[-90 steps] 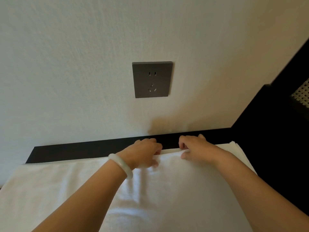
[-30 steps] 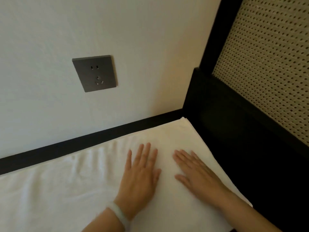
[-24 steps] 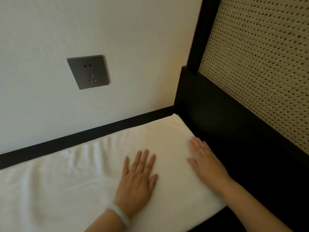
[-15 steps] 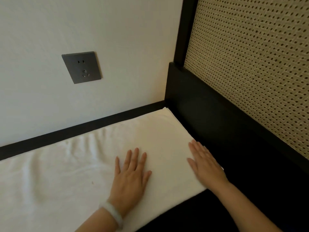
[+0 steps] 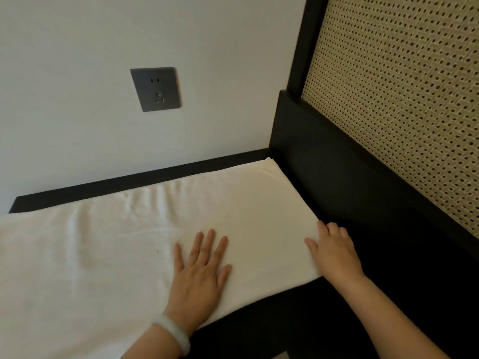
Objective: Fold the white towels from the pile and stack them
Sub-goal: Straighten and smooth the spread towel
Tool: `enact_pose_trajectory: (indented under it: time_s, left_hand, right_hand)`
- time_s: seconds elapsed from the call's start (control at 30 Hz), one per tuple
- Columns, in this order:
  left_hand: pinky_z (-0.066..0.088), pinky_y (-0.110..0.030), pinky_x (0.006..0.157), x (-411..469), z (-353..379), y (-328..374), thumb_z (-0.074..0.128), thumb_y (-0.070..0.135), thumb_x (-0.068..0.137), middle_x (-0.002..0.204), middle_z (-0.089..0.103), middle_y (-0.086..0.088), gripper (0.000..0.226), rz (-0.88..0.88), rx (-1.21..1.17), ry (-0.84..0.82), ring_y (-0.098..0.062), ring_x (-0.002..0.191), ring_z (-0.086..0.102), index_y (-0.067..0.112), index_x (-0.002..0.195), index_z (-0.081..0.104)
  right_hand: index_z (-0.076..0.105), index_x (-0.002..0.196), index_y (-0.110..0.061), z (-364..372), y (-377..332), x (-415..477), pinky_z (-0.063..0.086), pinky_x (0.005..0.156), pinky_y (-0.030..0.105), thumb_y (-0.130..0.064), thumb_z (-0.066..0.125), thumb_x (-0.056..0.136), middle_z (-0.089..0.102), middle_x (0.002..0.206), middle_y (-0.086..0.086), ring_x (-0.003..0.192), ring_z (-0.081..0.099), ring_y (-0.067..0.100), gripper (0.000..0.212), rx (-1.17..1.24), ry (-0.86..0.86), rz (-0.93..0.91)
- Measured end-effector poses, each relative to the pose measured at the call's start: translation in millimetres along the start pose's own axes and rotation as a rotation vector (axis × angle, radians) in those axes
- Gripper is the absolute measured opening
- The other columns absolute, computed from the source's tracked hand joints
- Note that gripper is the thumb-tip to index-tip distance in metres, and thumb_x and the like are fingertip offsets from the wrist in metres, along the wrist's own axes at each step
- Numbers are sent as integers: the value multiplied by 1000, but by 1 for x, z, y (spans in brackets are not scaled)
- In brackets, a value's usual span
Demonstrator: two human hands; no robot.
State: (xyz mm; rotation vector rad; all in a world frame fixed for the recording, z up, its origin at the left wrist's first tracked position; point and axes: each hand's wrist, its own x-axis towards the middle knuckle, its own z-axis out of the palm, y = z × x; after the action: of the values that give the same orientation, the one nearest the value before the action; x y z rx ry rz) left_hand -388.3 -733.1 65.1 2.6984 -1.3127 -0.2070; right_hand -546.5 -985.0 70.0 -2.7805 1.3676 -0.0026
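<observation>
A pale bracelet [image 5: 172, 335] circles the left wrist. The left hand [image 5: 199, 275] lies flat on the white towel [image 5: 116, 244], fingers spread and grasping nothing. The right hand [image 5: 334, 252] rests palm down at the towel's right edge, thumb on the cloth, fingers relaxed rather than clenched. The towel is spread over a dark surface [image 5: 285, 322], faintly creased toward the left. Beyond it stands a white wall with a grey socket [image 5: 155, 89], and to the right a black frame [image 5: 324, 177] with a woven cane panel [image 5: 401, 99].

Soft, dim light is falling across the wall [image 5: 77, 112] and white towel [image 5: 103, 255], leaving the dark frame [image 5: 337, 193] nearly black; wide-angle distortion is bending straight lines, detail looking soft.
</observation>
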Motion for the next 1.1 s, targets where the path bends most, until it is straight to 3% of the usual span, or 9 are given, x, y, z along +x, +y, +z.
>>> enact_pose_trajectory:
  time_s: [0.13, 0.33, 0.57, 0.67, 0.73, 0.83, 0.93, 1.03, 1.1]
  left_hand:
    - [-9, -61, 115, -2, -1, -40, -17, 66, 77, 158, -22, 12, 74, -177, 0, 10, -17, 147, -21, 43, 148, -19]
    - [-16, -58, 114, -13, -4, -78, -25, 67, 77, 157, -30, 11, 74, -236, 55, -10, -16, 144, -30, 42, 146, -28]
    - [-23, -50, 114, -14, -2, -80, -11, 63, 91, 154, -35, 13, 61, -233, 3, 31, -15, 143, -33, 42, 146, -29]
    - [-16, -37, 119, -15, -9, -85, 18, 48, 104, 161, -12, 14, 55, -183, -180, 74, -11, 149, -17, 37, 155, 1]
    - [8, -24, 120, -22, -20, -89, 38, 28, 106, 157, 27, 14, 41, -252, -640, 209, -4, 147, 19, 34, 147, 37]
    - [44, -18, 93, -41, -32, -103, 47, 22, 103, 118, 63, 24, 31, -505, -1162, 426, 11, 104, 59, 46, 120, 57]
    - [53, -21, 71, -53, -33, -117, 49, 17, 100, 107, 66, 6, 25, -644, -1202, 449, -9, 83, 68, 26, 122, 58]
    - [57, -33, 70, -56, -34, -119, 55, 15, 96, 85, 69, -3, 20, -658, -1147, 308, -17, 72, 68, 16, 116, 53]
    - [56, -27, 68, -56, -35, -112, 58, 21, 95, 76, 68, -1, 14, -621, -1054, 197, -13, 67, 66, 19, 108, 52]
  right_hand:
    - [45, 124, -11, -19, -7, 20, 45, 72, 35, -51, 51, 96, 46, 122, 7, 100, 53, 23, 50, 163, -211, 118]
    - [61, 110, -4, -47, -1, 49, 48, 62, 31, -43, 69, 89, 69, 97, 6, 87, 66, 23, 44, 940, -428, 377]
    - [71, 97, -26, -99, -82, 28, 53, 64, 30, -24, 71, 89, 76, 90, -5, 81, 72, 14, 9, 1054, -381, 64]
    - [70, 112, -23, -110, -152, -4, 56, 78, 33, -20, 70, 89, 74, 98, -7, 89, 70, 13, 23, 1006, -350, -178]
    - [62, 128, -25, -105, -192, -31, 50, 86, 26, -23, 69, 90, 68, 108, -12, 98, 64, 8, 39, 894, -378, -339]
    - [41, 146, -36, -78, -231, -65, 45, 88, 20, -39, 63, 92, 62, 122, -14, 104, 61, 4, 59, 755, -599, -433]
    - [44, 143, -35, -56, -249, -73, 54, 80, 23, -52, 56, 93, 63, 102, -11, 85, 67, 6, 54, 638, -703, -411]
    - [53, 134, -25, -47, -267, -54, 55, 89, 36, -43, 55, 97, 65, 110, -2, 95, 66, 16, 42, 590, -521, -364]
    - [50, 134, -22, -46, -288, -40, 54, 87, 34, -39, 52, 99, 62, 119, 2, 101, 63, 17, 39, 521, -400, -385]
